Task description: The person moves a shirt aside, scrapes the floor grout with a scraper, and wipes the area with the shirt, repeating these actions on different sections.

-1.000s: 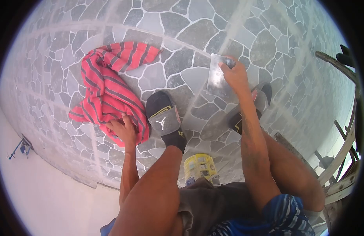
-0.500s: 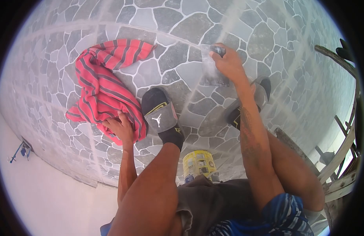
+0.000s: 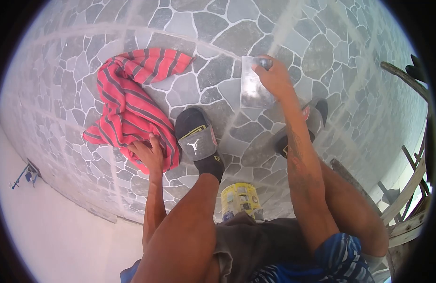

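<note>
From my remote view, I find the right hand point(image 3: 276, 79) clamped around the dark handle of a flat steel trowel point(image 3: 251, 87). The trowel's blade lies over the stone-patterned floor point(image 3: 185, 87), ahead of the feet and nearer the right one. I cannot tell whether the blade presses flat everywhere.

I record the left hand point(image 3: 149, 153) on a red cloth with dark stripes point(image 3: 133, 113), its thumb and fingers apart, not visibly gripping. The cloth lies rumpled just beside the left slide sandal point(image 3: 197, 141). The right slide sandal point(image 3: 314, 118) is partly hidden by the forearm. I note a yellow bucket point(image 3: 239, 198) between the legs, its lower part hidden.
</note>
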